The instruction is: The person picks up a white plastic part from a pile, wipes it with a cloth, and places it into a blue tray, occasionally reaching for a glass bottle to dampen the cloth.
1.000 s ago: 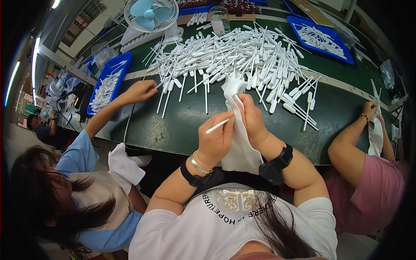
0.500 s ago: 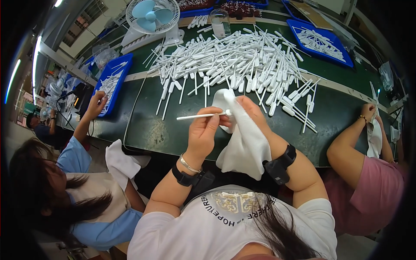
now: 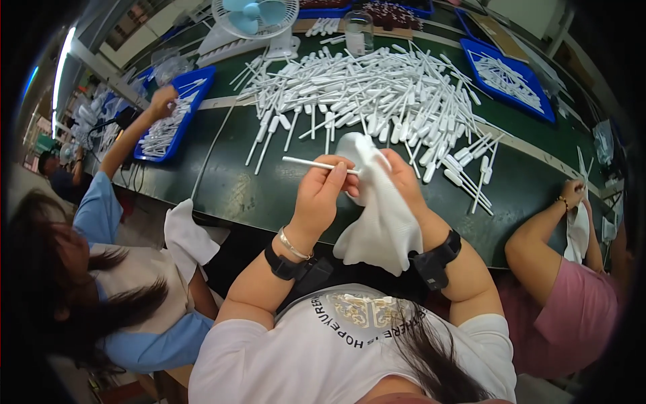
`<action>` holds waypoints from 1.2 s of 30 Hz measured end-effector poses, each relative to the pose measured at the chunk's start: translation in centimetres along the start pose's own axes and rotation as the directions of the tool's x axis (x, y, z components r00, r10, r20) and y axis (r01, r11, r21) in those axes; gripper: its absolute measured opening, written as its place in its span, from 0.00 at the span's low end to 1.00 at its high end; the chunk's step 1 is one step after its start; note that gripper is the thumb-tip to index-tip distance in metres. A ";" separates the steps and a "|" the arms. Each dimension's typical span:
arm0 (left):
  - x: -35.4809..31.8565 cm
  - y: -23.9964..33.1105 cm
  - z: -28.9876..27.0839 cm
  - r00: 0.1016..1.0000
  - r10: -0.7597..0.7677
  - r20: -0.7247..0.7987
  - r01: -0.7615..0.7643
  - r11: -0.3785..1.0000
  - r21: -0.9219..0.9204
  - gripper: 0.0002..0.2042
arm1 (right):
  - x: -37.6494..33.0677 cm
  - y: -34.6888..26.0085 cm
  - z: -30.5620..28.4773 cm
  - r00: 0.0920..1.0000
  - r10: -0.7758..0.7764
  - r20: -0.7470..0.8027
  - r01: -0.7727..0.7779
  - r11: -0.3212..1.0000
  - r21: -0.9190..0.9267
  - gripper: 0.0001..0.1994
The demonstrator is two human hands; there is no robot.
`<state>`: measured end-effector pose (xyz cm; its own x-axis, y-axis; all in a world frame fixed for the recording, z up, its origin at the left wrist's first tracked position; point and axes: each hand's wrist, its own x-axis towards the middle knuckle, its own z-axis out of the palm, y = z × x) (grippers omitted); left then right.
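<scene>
A white plastic stick (image 3: 306, 161) is pinched between the thumb and fingers of my left hand (image 3: 320, 194), its thin end pointing left. The stick's other end runs into a white textured cloth (image 3: 380, 225), which covers it. My right hand (image 3: 404, 180) grips that cloth around the covered end, and the rest hangs down between my forearms. Just beyond my hands lies a large heap of similar white sticks (image 3: 356, 91) with wide, flat, rounded ends.
On the green table (image 3: 232, 182) stand a blue tray of sticks (image 3: 160, 153) at left, another blue tray (image 3: 546, 111) at right, a fan (image 3: 252, 12) and a clear bottle (image 3: 359, 34). Co-workers sit on both sides; the left one's hand (image 3: 163, 102) is over the left tray.
The stick's end that showed beside the cloth is now covered by it. The left co-worker's hand has moved farther over the tray. My view has shifted slightly.
</scene>
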<state>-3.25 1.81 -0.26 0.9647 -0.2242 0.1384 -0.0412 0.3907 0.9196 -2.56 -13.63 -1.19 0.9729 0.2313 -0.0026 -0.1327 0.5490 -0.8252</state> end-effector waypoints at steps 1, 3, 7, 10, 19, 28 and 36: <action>-0.3 0.1 0.2 0.997 0.068 0.043 -0.074 0.984 0.160 0.07 | 0.1 0.2 0.1 1.000 -0.005 0.023 0.007 0.996 -0.086 0.10; -0.5 0.3 0.1 0.987 0.125 0.098 -0.150 0.938 0.312 0.06 | 0.3 0.2 0.0 0.999 -0.007 0.043 0.014 0.986 -0.169 0.09; -0.6 0.7 -0.2 0.855 0.301 0.422 -0.511 0.622 0.593 0.06 | 0.6 -0.6 -0.2 0.997 -0.003 0.077 0.046 0.825 -0.564 0.08; -1.4 0.4 -0.9 0.936 0.247 0.251 -0.332 0.855 0.399 0.06 | 0.4 -0.7 -0.1 0.989 -0.039 0.140 0.102 0.872 -0.479 0.08; -2.5 1.4 -2.0 0.827 0.501 0.256 -0.560 0.776 0.290 0.06 | 0.8 -0.9 -1.2 0.998 0.062 -0.006 -0.062 0.998 -0.027 0.11; -2.2 0.2 -1.4 0.873 0.436 0.217 -0.485 0.819 0.307 0.06 | 0.4 -0.1 -0.2 0.991 -0.042 0.126 0.071 0.969 -0.237 0.11; -1.7 -0.5 0.0 0.956 0.283 0.078 -0.286 0.838 0.464 0.06 | 1.1 1.8 -1.5 0.986 -0.105 0.128 0.160 0.809 -0.565 0.11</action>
<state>-4.90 2.01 -1.00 0.8901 -0.1737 0.4213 -0.4313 -0.0229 0.9019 -1.47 -13.60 -3.56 0.9490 0.2733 0.1570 0.1554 0.0276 -0.9875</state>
